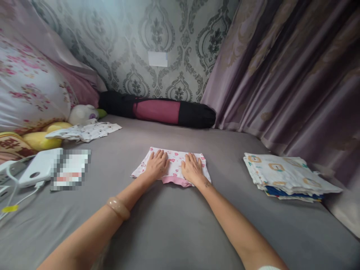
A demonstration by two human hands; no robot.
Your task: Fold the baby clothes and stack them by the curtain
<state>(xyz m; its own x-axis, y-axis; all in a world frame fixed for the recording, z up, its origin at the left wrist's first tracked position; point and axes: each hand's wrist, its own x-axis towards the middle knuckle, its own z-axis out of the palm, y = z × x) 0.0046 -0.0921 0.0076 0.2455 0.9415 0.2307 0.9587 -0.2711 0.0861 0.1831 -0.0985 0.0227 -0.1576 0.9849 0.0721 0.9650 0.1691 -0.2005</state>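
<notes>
A small white garment (174,165) with pink hearts and a pink band along its near edge lies folded on the grey bed sheet (168,225). Flat on its left part rests my left hand (157,164), fingers stretched out and pointing away from me. My right hand (192,167) presses on the right part in the same way, its fingers slightly spread. Between the two hands the printed cloth shows. Neither hand grips the fabric; the parts under my palms are hidden.
At right lies a stack of folded cloths (292,172). A white patterned cloth (87,131), plush toys (83,114), a white power bank (42,167) with cables and a blurred flat object (71,168) are at left. A black-and-maroon long bag (156,110) lies along the wall.
</notes>
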